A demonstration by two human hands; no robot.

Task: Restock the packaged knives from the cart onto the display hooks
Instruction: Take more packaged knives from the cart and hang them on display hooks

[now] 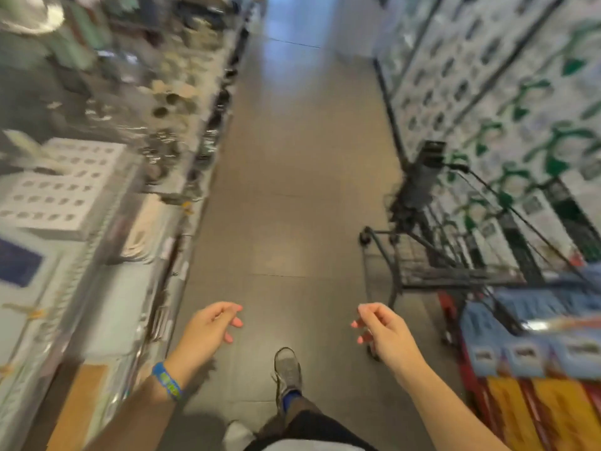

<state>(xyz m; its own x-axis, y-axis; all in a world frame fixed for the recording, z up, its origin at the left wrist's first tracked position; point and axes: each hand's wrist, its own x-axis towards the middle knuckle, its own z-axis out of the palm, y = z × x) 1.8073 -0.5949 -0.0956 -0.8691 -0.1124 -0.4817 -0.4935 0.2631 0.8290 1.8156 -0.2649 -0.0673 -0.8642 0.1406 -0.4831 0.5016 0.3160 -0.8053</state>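
Though blur softens everything, a grey floor (292, 157) runs between housewares shelves (113, 141) on the left and a display wall (487, 109) of white, green-marked packages on the right. A dark wire cart (439, 278) stands beside that wall, with a dark heap (419, 183) at its far end; whether that is knife packs cannot be told. The left hand (211, 327) and right hand (380, 327) hover low, fingers loosely curled, holding nothing. A blue wristband (166, 380) circles the left wrist.
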